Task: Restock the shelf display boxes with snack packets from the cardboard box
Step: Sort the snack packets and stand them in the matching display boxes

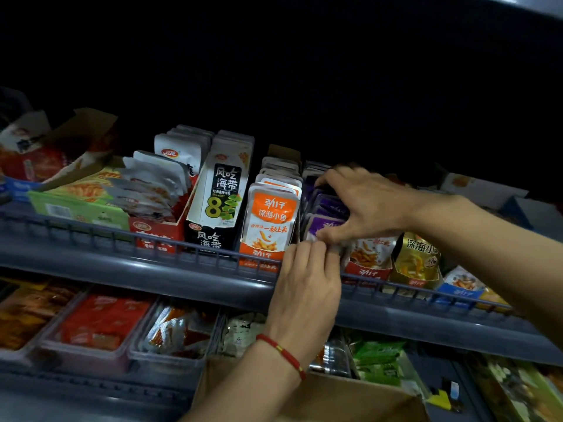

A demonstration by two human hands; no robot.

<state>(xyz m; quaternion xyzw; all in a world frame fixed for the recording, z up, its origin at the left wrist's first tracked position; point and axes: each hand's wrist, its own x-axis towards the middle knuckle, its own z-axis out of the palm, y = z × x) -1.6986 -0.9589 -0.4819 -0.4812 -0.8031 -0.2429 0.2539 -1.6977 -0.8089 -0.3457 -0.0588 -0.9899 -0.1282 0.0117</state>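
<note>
Both hands (pixel 307 269) (pixel 362 202) grip purple packets (pixel 327 208) in display box.

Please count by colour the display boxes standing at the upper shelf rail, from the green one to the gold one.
Green display box: 1
Red display boxes: 2
Black display box: 1
Orange display box: 1
Gold display box: 1
Total: 6; the left hand and right hand hide the purple packets' box.

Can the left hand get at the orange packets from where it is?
Probably yes. The left hand sits at the shelf rail right beside the orange packets, whose front faces are uncovered. The right hand is over the purple packets, not blocking.
</note>
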